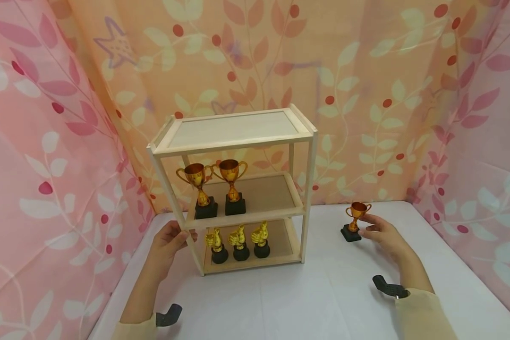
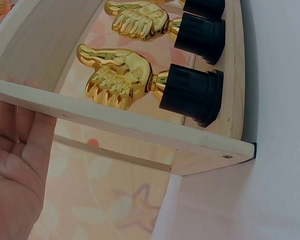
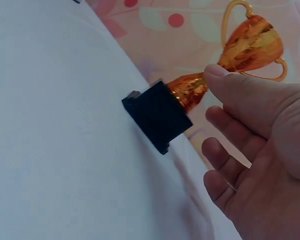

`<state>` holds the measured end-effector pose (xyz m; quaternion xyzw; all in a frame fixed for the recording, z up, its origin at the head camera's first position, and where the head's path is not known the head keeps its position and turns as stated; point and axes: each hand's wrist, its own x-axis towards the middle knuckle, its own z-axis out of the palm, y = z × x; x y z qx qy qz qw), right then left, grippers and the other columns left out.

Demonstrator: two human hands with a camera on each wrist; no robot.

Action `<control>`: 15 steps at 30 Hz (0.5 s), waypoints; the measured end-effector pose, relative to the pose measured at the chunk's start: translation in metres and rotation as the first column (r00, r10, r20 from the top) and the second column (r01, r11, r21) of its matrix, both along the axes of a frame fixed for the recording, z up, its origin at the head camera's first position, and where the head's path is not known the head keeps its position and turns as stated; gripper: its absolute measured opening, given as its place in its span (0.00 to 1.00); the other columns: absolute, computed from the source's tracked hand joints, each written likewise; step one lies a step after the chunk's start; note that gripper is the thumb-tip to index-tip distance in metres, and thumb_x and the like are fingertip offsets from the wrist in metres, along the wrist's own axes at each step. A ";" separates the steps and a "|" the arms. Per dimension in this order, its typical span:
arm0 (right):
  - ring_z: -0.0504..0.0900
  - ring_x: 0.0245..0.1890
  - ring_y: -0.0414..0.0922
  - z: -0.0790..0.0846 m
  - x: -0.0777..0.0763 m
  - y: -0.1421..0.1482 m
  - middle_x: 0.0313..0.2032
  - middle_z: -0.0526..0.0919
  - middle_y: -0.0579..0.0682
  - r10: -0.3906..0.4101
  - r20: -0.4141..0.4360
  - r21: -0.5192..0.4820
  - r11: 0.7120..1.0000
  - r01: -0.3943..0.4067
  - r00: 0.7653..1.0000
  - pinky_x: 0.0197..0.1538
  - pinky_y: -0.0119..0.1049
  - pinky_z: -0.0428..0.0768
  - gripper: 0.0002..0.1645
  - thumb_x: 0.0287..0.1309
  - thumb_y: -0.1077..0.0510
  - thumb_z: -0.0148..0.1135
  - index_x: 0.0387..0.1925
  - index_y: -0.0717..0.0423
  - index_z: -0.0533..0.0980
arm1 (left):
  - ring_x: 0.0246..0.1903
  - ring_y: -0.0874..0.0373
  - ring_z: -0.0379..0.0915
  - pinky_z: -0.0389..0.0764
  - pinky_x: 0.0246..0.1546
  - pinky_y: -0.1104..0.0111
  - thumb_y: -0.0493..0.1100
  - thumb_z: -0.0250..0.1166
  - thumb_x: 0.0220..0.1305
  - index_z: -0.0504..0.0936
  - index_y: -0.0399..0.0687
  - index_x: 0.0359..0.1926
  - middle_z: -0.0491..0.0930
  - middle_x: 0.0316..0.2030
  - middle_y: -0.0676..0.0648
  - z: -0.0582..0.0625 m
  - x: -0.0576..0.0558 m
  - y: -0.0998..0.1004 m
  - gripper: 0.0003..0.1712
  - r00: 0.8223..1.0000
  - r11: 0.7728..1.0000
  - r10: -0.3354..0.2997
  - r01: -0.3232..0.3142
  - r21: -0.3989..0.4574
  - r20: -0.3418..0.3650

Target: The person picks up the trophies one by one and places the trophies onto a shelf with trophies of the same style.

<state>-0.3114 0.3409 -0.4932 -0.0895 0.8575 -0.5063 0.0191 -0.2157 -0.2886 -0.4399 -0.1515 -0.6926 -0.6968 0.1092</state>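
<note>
At the right side of the table, my right hand point(image 1: 386, 240) pinches a gold trophy cup point(image 1: 358, 211) by its stem between thumb and fingers. The cup has two handles and a square black base point(image 3: 157, 115); whether the base touches the cloth I cannot tell. My left hand point(image 1: 165, 245) grips the left front post of a pale wooden shelf rack point(image 1: 237, 219), its fingers passing behind the post in the left wrist view. Two similar trophy cups point(image 1: 232, 172) stand side by side on the middle shelf. Below them, three gold thumbs-up trophies point(image 1: 239, 238) stand in a row.
The rack's top shelf point(image 1: 233, 128) is a flat pale panel. White cloth covers the table point(image 1: 280, 302). Leaf-patterned curtains point(image 1: 357, 71) close off the back and both sides. A black curved piece point(image 1: 388, 287) sits at each wrist.
</note>
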 end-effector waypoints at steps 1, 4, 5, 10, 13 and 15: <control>0.70 0.60 0.56 -0.002 -0.001 -0.001 0.71 0.67 0.67 0.000 -0.004 0.005 1.000 0.000 1.000 0.54 0.39 0.74 0.42 0.68 0.53 0.66 0.75 0.62 0.59 | 0.43 0.60 0.87 0.85 0.50 0.69 0.33 0.58 0.75 0.75 0.46 0.48 0.86 0.40 0.52 0.000 0.000 0.000 0.06 1.000 1.000 0.000 0.000 -0.005 0.001; 0.72 0.58 0.54 -0.006 -0.002 -0.005 0.67 0.71 0.67 -0.009 0.007 -0.012 1.000 0.009 1.000 0.56 0.48 0.72 0.41 0.68 0.53 0.67 0.74 0.62 0.61 | 0.43 0.60 0.87 0.85 0.50 0.69 0.33 0.58 0.75 0.74 0.45 0.49 0.86 0.40 0.51 0.002 0.000 0.000 0.06 1.000 1.000 0.001 -0.001 -0.017 0.005; 0.73 0.56 0.52 -0.008 -0.003 -0.007 0.65 0.72 0.68 -0.009 0.012 -0.016 1.000 0.009 1.000 0.56 0.50 0.72 0.40 0.68 0.52 0.66 0.74 0.62 0.61 | 0.43 0.59 0.87 0.85 0.50 0.68 0.33 0.58 0.76 0.74 0.45 0.50 0.86 0.40 0.51 0.002 0.001 0.000 0.06 1.000 1.000 -0.001 0.001 -0.020 0.007; 0.77 0.50 0.44 -0.018 -0.006 -0.013 0.60 0.75 0.69 -0.018 0.029 -0.040 0.999 0.020 0.999 0.57 0.48 0.71 0.41 0.67 0.54 0.68 0.73 0.64 0.62 | 0.44 0.59 0.86 0.85 0.50 0.68 0.34 0.58 0.76 0.74 0.45 0.50 0.86 0.40 0.51 0.002 0.001 0.000 0.06 1.000 1.000 -0.004 0.004 -0.028 0.014; 0.76 0.51 0.45 -0.021 -0.007 -0.015 0.61 0.76 0.67 -0.035 0.027 -0.019 0.999 0.036 0.999 0.55 0.40 0.72 0.41 0.66 0.54 0.68 0.73 0.65 0.63 | 0.43 0.59 0.86 0.85 0.50 0.68 0.34 0.58 0.75 0.74 0.45 0.50 0.86 0.40 0.51 0.001 0.001 -0.001 0.06 1.000 0.999 -0.002 0.002 -0.032 0.012; 0.75 0.53 0.48 -0.023 -0.007 -0.016 0.62 0.75 0.67 -0.040 0.025 -0.005 0.999 0.040 0.999 0.54 0.36 0.72 0.41 0.66 0.54 0.69 0.73 0.65 0.63 | 0.43 0.59 0.86 0.85 0.50 0.68 0.34 0.58 0.75 0.75 0.45 0.50 0.86 0.40 0.51 0.001 0.001 -0.001 0.06 1.000 1.000 -0.001 0.002 -0.028 0.010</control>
